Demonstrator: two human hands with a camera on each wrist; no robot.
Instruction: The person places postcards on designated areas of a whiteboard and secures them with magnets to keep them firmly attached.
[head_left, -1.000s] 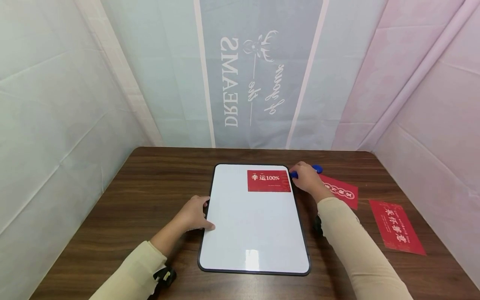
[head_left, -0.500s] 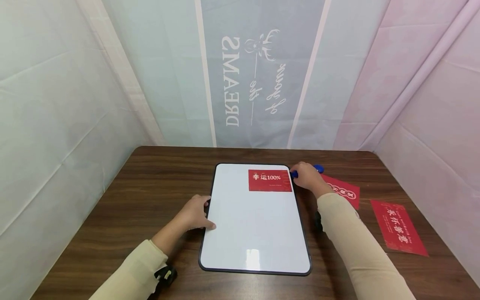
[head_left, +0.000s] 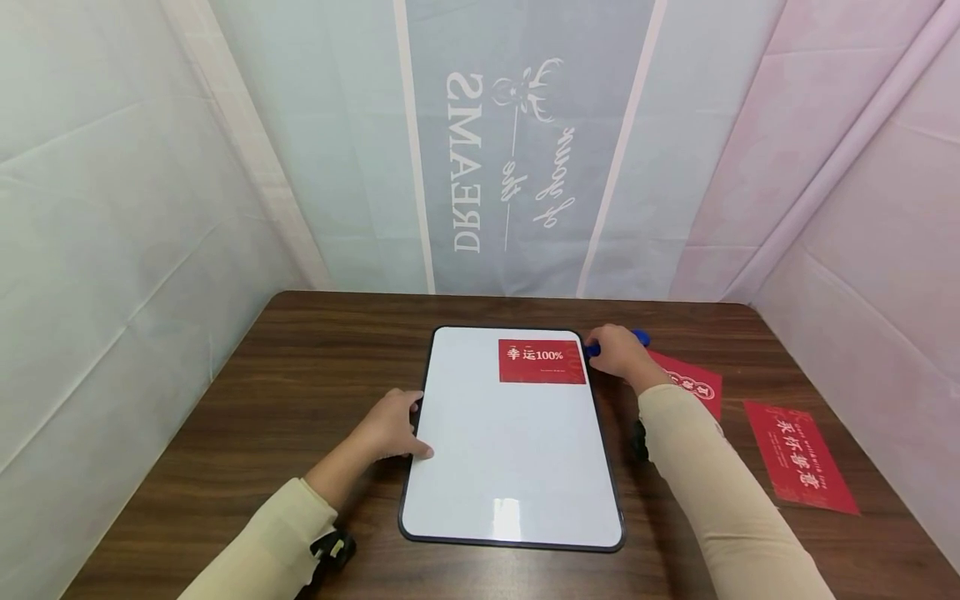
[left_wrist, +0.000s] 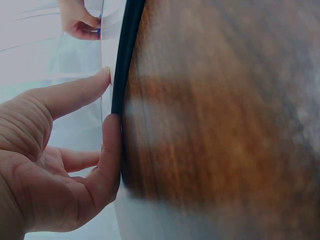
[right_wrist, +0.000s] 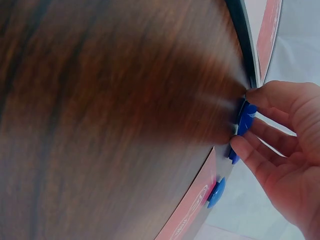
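A person sits at a dark wood desk [head_left: 300,367] with a white board [head_left: 510,467] in a black frame lying flat near the desk's middle. Compared with a second ago, almost nothing has moved: both hands hold the same places, the board has not shifted, and the right hand has only crept slightly toward the desk's far edge. The work looks paused on a grasp rather than advancing.

The right hand [head_left: 618,354] rests on the desk just beyond the board's far right corner. Its fingers [right_wrist: 265,155] are curled, pinching a small blue magnet [right_wrist: 245,120] between thumb and fingertips, right against the board's frame. A second blue magnet [right_wrist: 216,192] lies just beyond it, on a red card.

The left hand [head_left: 390,429] steadies the board at the middle of its left edge. Its fingers [left_wrist: 107,150] are nearly straight and relaxed, one pressed against the black frame, the thumb [left_wrist: 75,92] lying over the white surface; it grips nothing.

A red card with "100%" in gold [head_left: 542,362] lies on the board at its far right corner. Two more red cards lie toward the desk's right edge, one [head_left: 693,383] partly hidden by the right forearm, the other [head_left: 798,454] nearer the edge.
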